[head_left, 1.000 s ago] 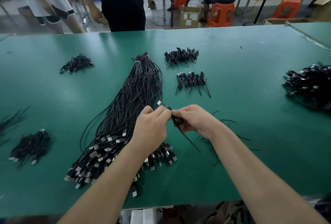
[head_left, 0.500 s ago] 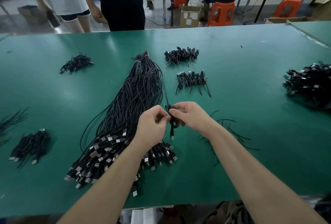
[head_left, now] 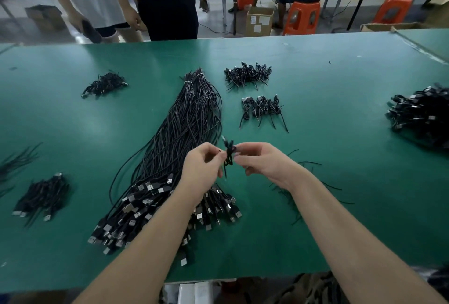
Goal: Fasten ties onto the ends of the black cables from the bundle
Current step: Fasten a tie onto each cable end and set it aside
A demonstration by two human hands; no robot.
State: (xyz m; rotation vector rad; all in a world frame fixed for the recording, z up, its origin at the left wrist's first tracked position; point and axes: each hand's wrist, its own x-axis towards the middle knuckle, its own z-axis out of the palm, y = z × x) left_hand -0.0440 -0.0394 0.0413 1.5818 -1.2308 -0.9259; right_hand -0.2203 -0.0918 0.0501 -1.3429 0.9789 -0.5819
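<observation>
At centre frame, a small folded black cable (head_left: 229,154) is pinched between the left hand (head_left: 202,169) and right hand (head_left: 263,163), above the desk (head_left: 340,148); the bundle (head_left: 175,148) is spread just left of it.

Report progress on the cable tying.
Done: small tied batches and lie beyond the hands, plus a pile at right. In hand: left hand and right hand pinch one coiled cable. Left: the big bundle remains loose.
</observation>
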